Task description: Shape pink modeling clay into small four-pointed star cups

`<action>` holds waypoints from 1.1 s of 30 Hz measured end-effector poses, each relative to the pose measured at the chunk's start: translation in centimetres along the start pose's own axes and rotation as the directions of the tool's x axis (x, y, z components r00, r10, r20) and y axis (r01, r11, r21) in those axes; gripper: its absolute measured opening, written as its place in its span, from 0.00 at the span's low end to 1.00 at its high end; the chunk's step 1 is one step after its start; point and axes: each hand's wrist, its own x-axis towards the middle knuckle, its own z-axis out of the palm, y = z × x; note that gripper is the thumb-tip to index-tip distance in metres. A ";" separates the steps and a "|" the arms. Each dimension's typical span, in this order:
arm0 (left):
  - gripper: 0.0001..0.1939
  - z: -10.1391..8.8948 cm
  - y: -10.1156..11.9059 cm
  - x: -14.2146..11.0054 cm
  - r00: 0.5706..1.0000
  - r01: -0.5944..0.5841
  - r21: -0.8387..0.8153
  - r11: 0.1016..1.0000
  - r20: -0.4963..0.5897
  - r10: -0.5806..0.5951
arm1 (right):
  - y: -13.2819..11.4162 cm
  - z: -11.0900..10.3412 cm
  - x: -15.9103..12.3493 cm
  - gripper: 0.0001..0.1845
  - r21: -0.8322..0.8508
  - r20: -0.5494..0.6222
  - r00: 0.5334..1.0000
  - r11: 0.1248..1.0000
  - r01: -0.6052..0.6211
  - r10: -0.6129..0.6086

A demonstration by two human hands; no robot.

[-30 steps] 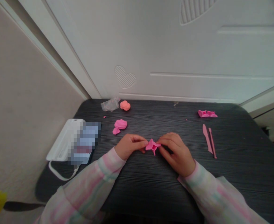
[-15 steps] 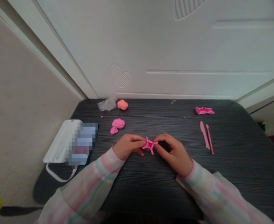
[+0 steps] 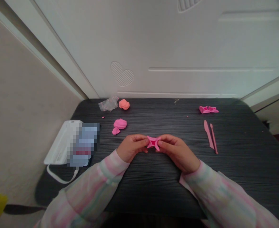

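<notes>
Left hand (image 3: 132,147) and right hand (image 3: 178,152) are both pinching that hot-pink, four-pointed, clay-like cup (image 3: 153,143), just below mid-frame. It's smack between the fingertips, neither hand nearer, no obvious long axis. Can't read any brands; the flat bluish phone screen (image 3: 84,144) at frame left is all blurred.

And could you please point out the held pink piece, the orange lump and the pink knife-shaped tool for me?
Held pink piece (image 3: 153,143): head view, on its hollow middle.
Orange lump (image 3: 124,104): head view, on its visible middle.
Pink knife-shaped tool (image 3: 208,133): head view, about halfway along its length.
</notes>
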 end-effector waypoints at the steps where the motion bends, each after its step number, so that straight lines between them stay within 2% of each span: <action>1: 0.10 0.0 0.0 0.0 1.000 0.004 0.004 1.000 0.000 -0.004 | -0.1 0.0 0.0 0.06 0.017 0.002 1.000 1.000 -0.013 0.013; 11: 0.10 -0.2 -0.1 0.1 1.000 -0.011 0.114 0.993 -0.014 0.012 | -0.5 0.1 -0.1 0.05 0.056 0.000 0.999 0.997 -0.048 0.048; 21: 0.09 -0.3 -0.2 0.1 1.000 -0.003 0.042 0.999 0.023 0.002 | -0.5 0.0 0.0 0.03 0.054 0.074 0.995 0.996 -0.066 0.062; 28: 0.10 -0.4 -0.4 0.1 0.995 0.059 -0.006 0.998 0.077 -0.059 | -0.5 0.0 -0.2 0.02 0.101 0.125 0.988 0.990 -0.100 0.087; 33: 0.12 -0.3 -0.3 0.0 0.996 0.057 -0.021 0.998 0.075 -0.055 | -0.3 -0.3 -0.1 0.03 0.127 0.144 0.985 0.985 -0.118 0.100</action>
